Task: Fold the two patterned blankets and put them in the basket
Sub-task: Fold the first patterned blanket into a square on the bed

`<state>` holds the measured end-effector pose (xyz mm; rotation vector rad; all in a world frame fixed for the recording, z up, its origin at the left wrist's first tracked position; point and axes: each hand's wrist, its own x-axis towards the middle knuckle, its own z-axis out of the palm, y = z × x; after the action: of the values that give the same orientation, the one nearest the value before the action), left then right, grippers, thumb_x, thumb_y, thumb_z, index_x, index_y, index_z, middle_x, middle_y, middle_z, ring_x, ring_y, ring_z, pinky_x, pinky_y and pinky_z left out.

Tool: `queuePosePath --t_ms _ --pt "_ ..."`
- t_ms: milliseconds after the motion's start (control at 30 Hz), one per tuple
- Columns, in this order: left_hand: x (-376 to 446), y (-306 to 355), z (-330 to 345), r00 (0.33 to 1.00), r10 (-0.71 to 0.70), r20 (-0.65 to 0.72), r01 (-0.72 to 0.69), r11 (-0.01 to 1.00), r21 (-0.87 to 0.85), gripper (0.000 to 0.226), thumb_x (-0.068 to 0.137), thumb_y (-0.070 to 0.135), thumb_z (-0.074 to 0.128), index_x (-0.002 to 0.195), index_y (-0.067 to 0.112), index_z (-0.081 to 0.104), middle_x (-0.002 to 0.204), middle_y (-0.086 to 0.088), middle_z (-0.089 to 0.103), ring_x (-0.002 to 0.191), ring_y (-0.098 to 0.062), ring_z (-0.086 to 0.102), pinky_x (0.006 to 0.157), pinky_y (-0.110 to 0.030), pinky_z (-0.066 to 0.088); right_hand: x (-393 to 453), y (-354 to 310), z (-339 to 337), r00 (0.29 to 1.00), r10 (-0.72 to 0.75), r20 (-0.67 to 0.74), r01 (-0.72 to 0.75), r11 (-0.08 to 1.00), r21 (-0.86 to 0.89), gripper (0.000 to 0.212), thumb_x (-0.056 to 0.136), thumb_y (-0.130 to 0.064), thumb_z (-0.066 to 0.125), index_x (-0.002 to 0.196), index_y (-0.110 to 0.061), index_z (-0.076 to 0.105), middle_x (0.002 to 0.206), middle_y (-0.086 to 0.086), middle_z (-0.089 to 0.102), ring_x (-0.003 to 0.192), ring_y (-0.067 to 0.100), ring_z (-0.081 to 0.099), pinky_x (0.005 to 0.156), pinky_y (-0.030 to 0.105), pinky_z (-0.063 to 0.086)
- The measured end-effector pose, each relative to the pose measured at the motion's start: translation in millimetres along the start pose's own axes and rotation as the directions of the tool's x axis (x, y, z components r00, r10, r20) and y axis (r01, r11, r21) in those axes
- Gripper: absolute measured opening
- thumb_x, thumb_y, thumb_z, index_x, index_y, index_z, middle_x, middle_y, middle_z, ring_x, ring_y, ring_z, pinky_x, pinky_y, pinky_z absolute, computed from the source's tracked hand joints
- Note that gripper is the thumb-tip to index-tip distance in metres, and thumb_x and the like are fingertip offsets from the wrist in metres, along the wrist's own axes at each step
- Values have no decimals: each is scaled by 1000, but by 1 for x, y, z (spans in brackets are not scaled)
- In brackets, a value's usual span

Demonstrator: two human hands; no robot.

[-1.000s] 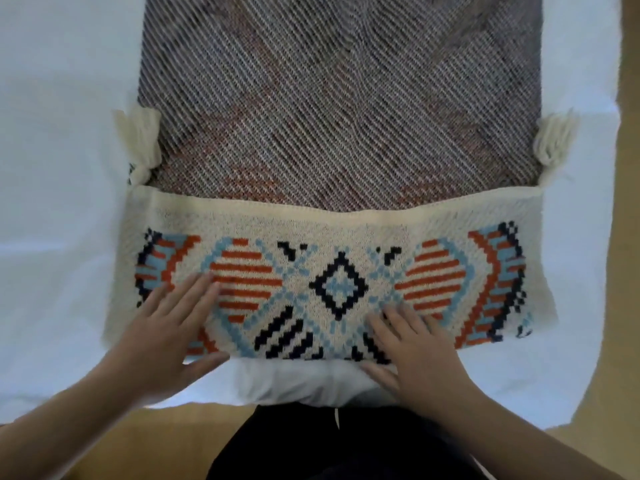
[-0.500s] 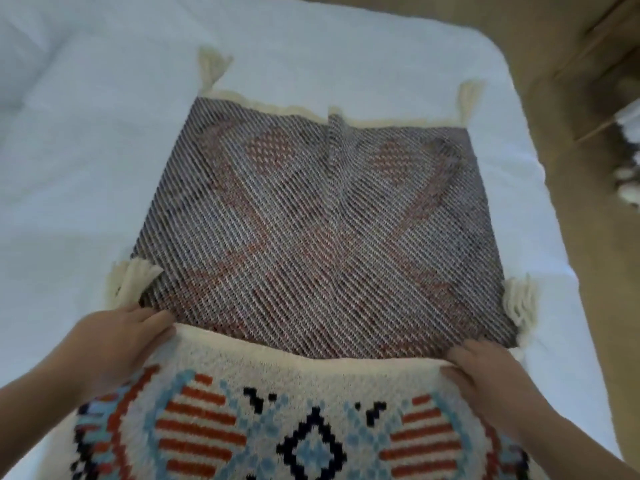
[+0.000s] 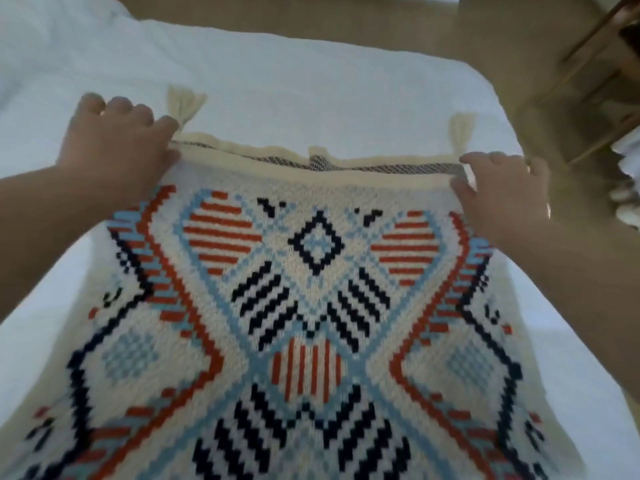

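Note:
A cream patterned blanket [image 3: 311, 306] with red, light blue and navy shapes lies folded over itself on the white bed [image 3: 311, 81]. Its upper edge sits just short of the far edge, where a thin strip of the dark reverse side shows. My left hand [image 3: 114, 150] grips the folded layer's far left corner, beside a cream tassel [image 3: 183, 103]. My right hand [image 3: 502, 188] pinches the far right corner, below another tassel [image 3: 460, 133]. No basket or second blanket is in view.
The white bed spreads out to the left and behind the blanket. Tan floor [image 3: 346, 22] lies beyond the bed's far edge. A wooden frame of furniture [image 3: 595, 64] stands at the upper right, with blurred white items [image 3: 623, 202] near the right edge.
Both hands carried the near folded edge away from me across the dark reverse side, up to the far tasselled edge. The patterned face now covers nearly the whole blanket.

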<state>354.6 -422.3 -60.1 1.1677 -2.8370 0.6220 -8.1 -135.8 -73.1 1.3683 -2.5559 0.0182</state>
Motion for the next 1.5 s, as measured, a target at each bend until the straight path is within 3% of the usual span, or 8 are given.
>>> queuePosePath --t_ms 100,200,333,733,867,1133,1367,1500 --pt "-26 44 12 962 -36 272 58 996 -74 74 97 61 21 158 20 11 164 -13 19 152 -30 12 121 -52 4 -29 -30 23 952 17 304 -33 998 47 66 100 -61 20 156 -26 19 163 5 21 150 25 15 119 52 4" --pt "-100 89 52 876 168 453 -66 970 -232 85 84 77 -17 153 28 -26 162 -7 -27 149 -25 -26 122 -49 -13 -95 -59 52 838 -110 534 82 994 76 81 85 -79 -6 151 -36 -22 164 -4 -18 150 20 -20 118 51 -12" --pt "-144 99 88 882 152 446 12 939 -344 83 83 76 -15 151 30 -27 162 -1 -27 149 -18 -28 122 -41 -15 -139 -71 87 802 -102 588 73 995 73 83 76 -83 -17 141 -37 -38 157 -2 -35 144 20 -34 120 50 -13" --pt "-204 71 87 882 128 453 54 929 -367 85 90 78 0 157 27 -14 166 0 -15 151 -14 -19 123 -44 -11 -201 -27 81 871 59 487 -115 990 85 92 87 -81 8 159 -23 11 166 8 9 151 27 7 121 51 7" --pt "-228 92 81 899 150 412 75 873 -483 84 93 76 9 159 27 -9 167 1 -10 153 -15 -15 124 -45 -7 -232 -54 73 871 -62 488 -47 977 207 89 86 -80 14 158 -28 7 166 4 3 152 22 -1 121 44 -4" --pt "-311 49 84 893 54 447 171 878 -447 80 93 75 13 159 33 -4 166 4 -8 151 -9 -18 124 -40 -8 -297 -21 55 860 31 509 -107 987 121 89 87 -79 8 158 -25 12 165 6 12 152 25 8 121 51 6" --pt "-373 3 87 868 283 408 -31 850 -525 95 80 72 41 160 28 14 166 4 5 154 -12 1 124 -36 1 -355 5 44 839 -95 535 42 993 112 96 84 -82 23 158 -23 13 164 6 10 152 30 9 120 56 7" --pt "-372 -10 96 877 368 310 -164 835 -526 81 91 63 32 160 24 12 166 12 -3 153 -7 -3 124 -32 2 -363 12 43 845 -142 515 99 989 110 83 91 -72 23 156 -23 14 164 7 16 151 31 15 119 58 14"
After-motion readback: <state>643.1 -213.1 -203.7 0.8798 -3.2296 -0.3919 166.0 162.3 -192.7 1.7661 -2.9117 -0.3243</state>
